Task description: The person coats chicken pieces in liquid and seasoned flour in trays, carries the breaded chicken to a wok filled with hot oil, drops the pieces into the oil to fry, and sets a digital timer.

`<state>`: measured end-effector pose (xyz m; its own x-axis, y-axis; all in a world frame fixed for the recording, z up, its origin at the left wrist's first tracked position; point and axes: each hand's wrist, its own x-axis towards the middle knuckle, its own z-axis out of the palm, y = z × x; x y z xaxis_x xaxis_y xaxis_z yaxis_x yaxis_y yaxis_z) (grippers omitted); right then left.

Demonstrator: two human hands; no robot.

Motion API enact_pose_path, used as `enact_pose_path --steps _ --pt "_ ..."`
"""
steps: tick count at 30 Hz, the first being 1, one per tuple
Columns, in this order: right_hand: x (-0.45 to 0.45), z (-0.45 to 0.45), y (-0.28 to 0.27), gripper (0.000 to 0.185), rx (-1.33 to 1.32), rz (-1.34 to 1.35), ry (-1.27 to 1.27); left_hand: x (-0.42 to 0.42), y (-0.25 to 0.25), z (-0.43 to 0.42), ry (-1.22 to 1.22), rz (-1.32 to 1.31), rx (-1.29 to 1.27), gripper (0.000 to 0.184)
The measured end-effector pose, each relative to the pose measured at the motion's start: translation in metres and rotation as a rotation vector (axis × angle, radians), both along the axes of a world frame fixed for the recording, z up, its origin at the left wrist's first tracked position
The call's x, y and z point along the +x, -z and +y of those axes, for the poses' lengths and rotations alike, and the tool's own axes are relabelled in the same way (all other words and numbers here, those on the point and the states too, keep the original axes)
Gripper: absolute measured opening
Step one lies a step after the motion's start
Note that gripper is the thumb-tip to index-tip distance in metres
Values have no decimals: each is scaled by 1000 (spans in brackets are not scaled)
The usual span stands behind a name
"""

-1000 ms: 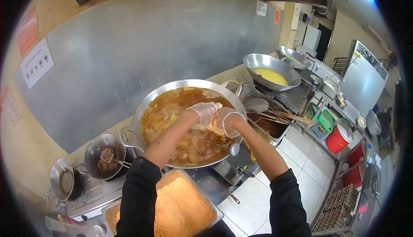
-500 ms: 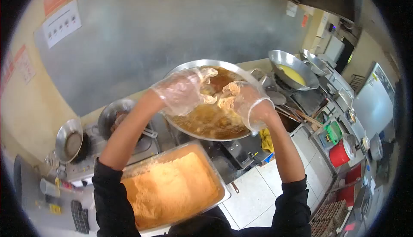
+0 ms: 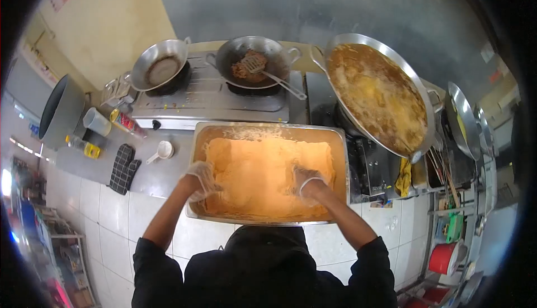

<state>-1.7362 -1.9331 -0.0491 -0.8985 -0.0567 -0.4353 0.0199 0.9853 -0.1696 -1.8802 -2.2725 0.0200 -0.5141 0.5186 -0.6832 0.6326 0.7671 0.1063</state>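
A steel tray [image 3: 342,168] in front of my body holds a bed of orange breading powder [image 3: 263,168]. My left hand [image 3: 202,182], in a clear plastic glove, is at the powder's left side; its fingers are smeared and partly hidden. On the right side, my right hand [image 3: 306,184], also gloved, has its fingertips down in the powder, so its hold cannot be made out. Up and to the right stands a large wok [image 3: 423,84] of bubbling brown oil [image 3: 377,92] with pale pieces frying in it.
Behind the tray, a stove [image 3: 212,104] bears a wok [image 3: 229,56] with brown bits and a slotted turner [image 3: 256,66], and a small pan [image 3: 145,62]. At left are a measuring cup [image 3: 164,149], dark mitt [image 3: 123,168] and bottles. A yellow cloth [image 3: 403,176] hangs at right.
Both hands have left the space above the oil wok and come down to the powder tray. The coated pieces are no longer in them. The view has turned left and downward.
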Motion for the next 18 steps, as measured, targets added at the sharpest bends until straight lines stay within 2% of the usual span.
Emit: enact_pose_path --steps 1,2,3,4,5,7,8,10,11,13,14,15,16,18 --pt "-3 -12 5 75 -1 -5 -20 8 46 -11 -20 -5 -1 88" --pt "-5 -23 9 83 19 -18 28 19 94 -20 -11 68 99 85" --pt "-7 -32 11 91 41 -28 77 31 119 -29 1 146 199 81" --pt "-11 -34 27 91 40 -28 62 43 119 -31 -14 147 197 81" --pt "-19 -34 47 98 78 -43 74 54 121 -24 -19 275 393 84" --pt "-31 -35 72 106 119 -55 83 56 98 2 -27 407 591 86" --pt "-33 -38 78 104 102 -58 137 44 61 18 -164 176 419 85" --pt "-34 -35 90 102 89 -54 195 33 68 21 -291 -48 249 85" --pt "-34 -29 97 94 -7 -42 234 21 117 15 -297 -209 647 72" --pt "-28 -28 105 88 -104 -8 292 19 130 19 -258 -369 1044 59" --pt "-19 -31 110 81 -556 -90 479 21 133 26 -205 -495 1174 47" --pt "-17 -32 111 74 -1015 -168 647 20 134 34 -171 -561 1240 42" --pt "-20 -35 97 74 -1011 -154 656 19 140 41 -135 -632 1303 36" --pt "-24 -45 72 60 -1132 -339 860 13 152 47 -101 -504 1094 32"
